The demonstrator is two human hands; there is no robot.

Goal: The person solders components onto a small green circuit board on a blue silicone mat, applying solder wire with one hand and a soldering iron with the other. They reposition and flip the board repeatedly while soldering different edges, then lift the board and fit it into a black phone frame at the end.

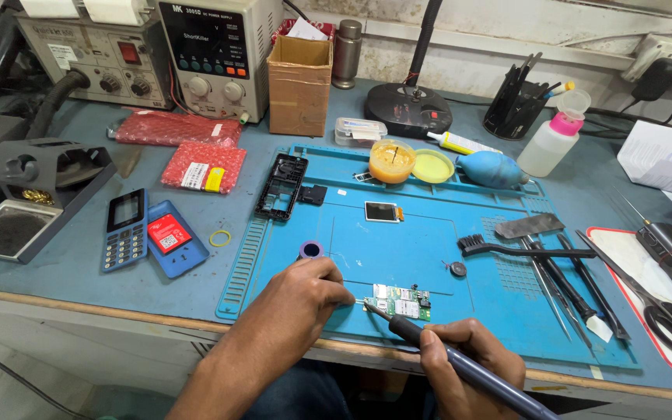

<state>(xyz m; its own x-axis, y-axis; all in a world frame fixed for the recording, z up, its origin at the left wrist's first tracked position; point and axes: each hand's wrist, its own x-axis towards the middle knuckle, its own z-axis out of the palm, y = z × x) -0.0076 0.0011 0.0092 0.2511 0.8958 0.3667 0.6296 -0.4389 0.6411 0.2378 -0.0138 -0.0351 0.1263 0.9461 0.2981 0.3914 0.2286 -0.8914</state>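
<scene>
the right hand (468,354), nearest the camera at the bottom edge, has its fingers (453,336) clenched around the grip of a dark soldering iron (460,364), whose tip meets the left end of a small green circuit board (403,302). the board lies flat near the front edge of a blue work mat (429,241) on the worktop (56,280). the left hand (305,294) rests just left of the board, fingers (334,295) curled with the tips pressed at the board's edge, grasping nothing that can be made out. beyond the hands, a purple ring (311,250) sits on the mat, a small display module (383,211) farther back, and a black brush (523,249) with tweezers (554,292) to the right. off the mat to the left lie a blue keypad phone (124,229) and its blue back cover (171,237).
</scene>
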